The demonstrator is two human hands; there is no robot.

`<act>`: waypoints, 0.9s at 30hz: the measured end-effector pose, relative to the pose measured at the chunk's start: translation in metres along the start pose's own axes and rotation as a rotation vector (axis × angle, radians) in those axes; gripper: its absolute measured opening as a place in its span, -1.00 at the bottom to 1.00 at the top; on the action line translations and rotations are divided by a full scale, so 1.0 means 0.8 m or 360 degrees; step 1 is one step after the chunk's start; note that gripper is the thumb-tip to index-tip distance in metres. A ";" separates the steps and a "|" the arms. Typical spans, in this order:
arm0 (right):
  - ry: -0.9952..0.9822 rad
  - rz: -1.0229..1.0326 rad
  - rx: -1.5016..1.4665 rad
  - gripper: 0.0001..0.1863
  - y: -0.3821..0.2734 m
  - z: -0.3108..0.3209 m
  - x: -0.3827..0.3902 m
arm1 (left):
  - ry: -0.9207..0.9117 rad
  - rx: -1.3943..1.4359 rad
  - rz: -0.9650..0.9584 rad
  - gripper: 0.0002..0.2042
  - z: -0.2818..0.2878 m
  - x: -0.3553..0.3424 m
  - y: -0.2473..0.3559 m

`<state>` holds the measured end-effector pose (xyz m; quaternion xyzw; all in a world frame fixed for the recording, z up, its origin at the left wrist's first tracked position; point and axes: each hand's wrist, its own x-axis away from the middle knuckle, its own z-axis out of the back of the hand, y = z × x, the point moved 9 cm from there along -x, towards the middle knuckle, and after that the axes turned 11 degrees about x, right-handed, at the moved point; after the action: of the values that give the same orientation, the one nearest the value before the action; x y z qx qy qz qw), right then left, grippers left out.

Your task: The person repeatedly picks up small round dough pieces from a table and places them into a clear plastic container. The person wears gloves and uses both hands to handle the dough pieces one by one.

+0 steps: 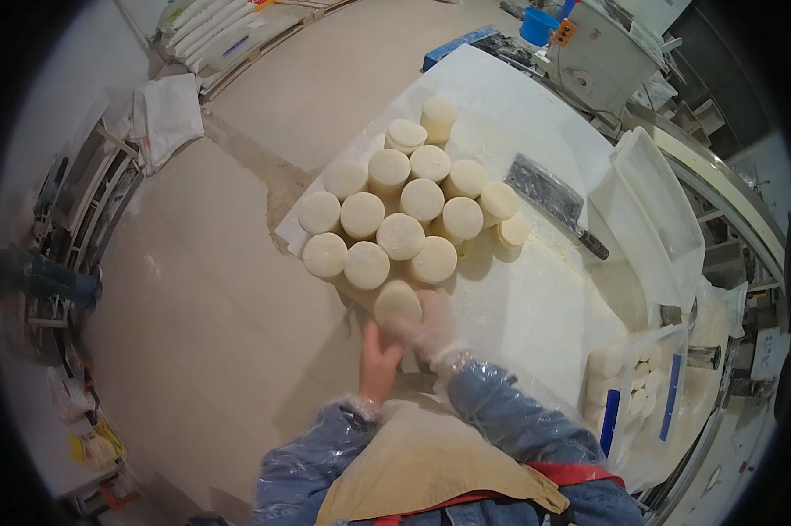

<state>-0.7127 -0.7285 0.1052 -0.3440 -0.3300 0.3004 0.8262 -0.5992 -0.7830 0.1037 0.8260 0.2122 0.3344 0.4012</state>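
Both hands on one dough cylinder (398, 304), at the near edge of the white worktop (536, 307), just in front of the stack.

Left hand (379, 358): under/left of the cylinder, fingers pointing up along its side, palm against it. Grip is wrapped on the dough, not spread wide. Gloved in thin clear plastic.

Right hand (434, 329): cupped round the right side of the same cylinder, fingers curled against it. Closed on the dough, same clear glove.

Cylinder: pale, round top facing the camera, touching or just beside the front row of the stack; can't tell which.

Stack of dough cylinders (409, 210): about fifteen standing upright, packed side by side in rows, on the floured worktop.

Nearby: cleaver (553, 200) lies flat to the right of the stack, apart from it. White plastic tray (654, 210) further right. More dough pieces in a clear bag (628, 386) at the right of the worktop.
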 end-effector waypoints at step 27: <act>0.1104 0.0602 0.0598 -0.28 0.059 0.125 -0.001 | -0.0391 -0.0735 -0.0077 -0.69 -0.051 0.042 -0.011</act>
<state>-0.8009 -0.6648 0.1231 -0.3227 0.0963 0.3680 0.8667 -0.6061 -0.7358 0.1284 0.7415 0.0996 0.2614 0.6098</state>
